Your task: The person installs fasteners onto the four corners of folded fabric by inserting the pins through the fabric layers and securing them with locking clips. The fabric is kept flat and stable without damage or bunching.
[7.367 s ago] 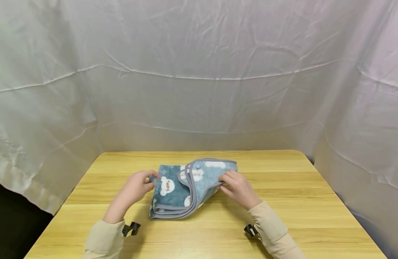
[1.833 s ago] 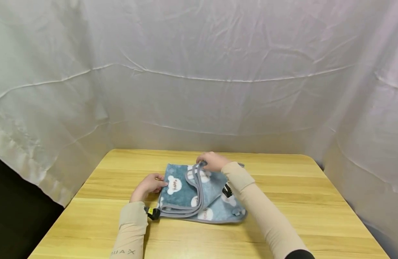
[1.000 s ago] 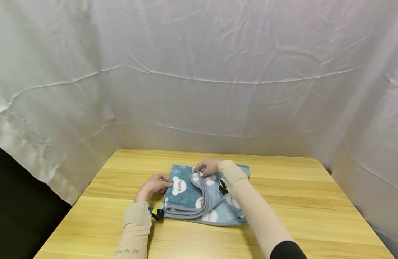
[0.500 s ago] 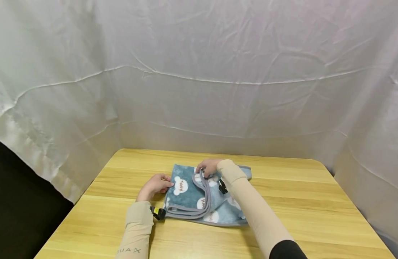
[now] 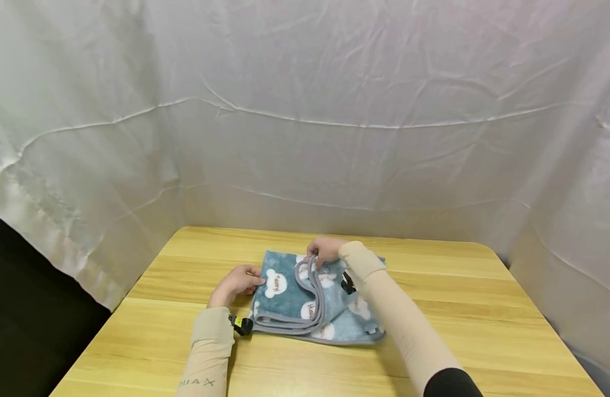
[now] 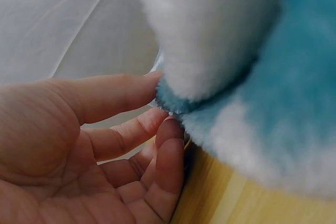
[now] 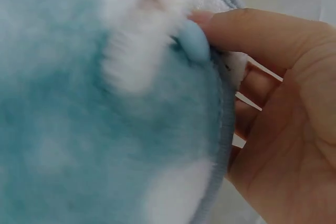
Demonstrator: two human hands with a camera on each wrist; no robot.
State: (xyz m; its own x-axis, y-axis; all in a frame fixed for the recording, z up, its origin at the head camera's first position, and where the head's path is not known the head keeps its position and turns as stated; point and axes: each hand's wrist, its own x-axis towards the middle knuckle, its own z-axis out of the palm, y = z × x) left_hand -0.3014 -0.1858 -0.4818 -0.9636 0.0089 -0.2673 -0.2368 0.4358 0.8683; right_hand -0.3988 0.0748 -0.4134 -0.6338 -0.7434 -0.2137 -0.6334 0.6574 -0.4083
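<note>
A blue plush blanket [image 5: 287, 303] with white bear-head prints and grey edging lies folded on the table, its left part thicker than the flatter right part. My left hand [image 5: 238, 281] is at its left edge; in the left wrist view, thumb and fingertips pinch a fold of the plush. Reaching across the blanket, my right hand [image 5: 327, 250] grips the far end of the grey-edged flap near the middle. Close up in the right wrist view, its thumb presses beside a light blue snap button [image 7: 194, 43], with the other fingers behind the edge.
The wooden table [image 5: 463, 320] has rounded far corners. Pale fabric curtains [image 5: 305, 160] hang behind it and at both sides. Small black cameras [image 5: 242, 325] sit on the wrists. A dark gap [image 5: 27, 298] shows at the lower left.
Earlier, my right hand held up the blanket's right part; that part now lies flat, and the hand has moved to the middle flap. Lately it has shifted slightly right, lifting the flap's edge.
</note>
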